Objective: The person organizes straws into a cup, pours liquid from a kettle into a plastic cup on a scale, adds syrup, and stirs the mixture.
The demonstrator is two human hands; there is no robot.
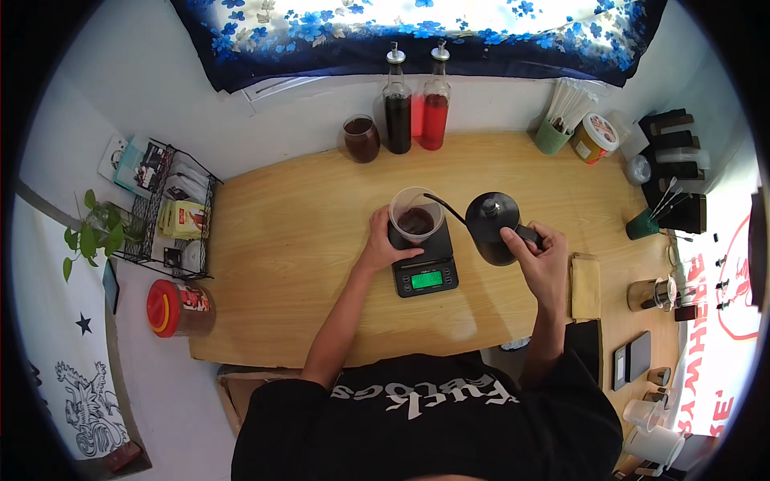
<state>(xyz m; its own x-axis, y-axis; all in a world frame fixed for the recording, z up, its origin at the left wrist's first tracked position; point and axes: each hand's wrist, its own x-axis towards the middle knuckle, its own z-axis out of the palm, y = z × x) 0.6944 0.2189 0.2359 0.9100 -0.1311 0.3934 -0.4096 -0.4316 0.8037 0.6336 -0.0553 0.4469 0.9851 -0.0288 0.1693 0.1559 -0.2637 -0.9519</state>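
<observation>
On a black digital scale with a lit green display stands a clear plastic cup, with dark brown liquid in its bottom. My left hand holds the cup from its left side, the thumb reaching across in front of it. In my right hand is the handle of a black gooseneck kettle. The kettle's thin spout points left, its tip over the cup's rim. Whether water is flowing from it I cannot tell.
Along the wall stand a glass of dark liquid and two pourer-topped bottles, one dark, one red. A straw holder is at back right. Right of the kettle lies a folded yellow cloth. A wire rack borders the left.
</observation>
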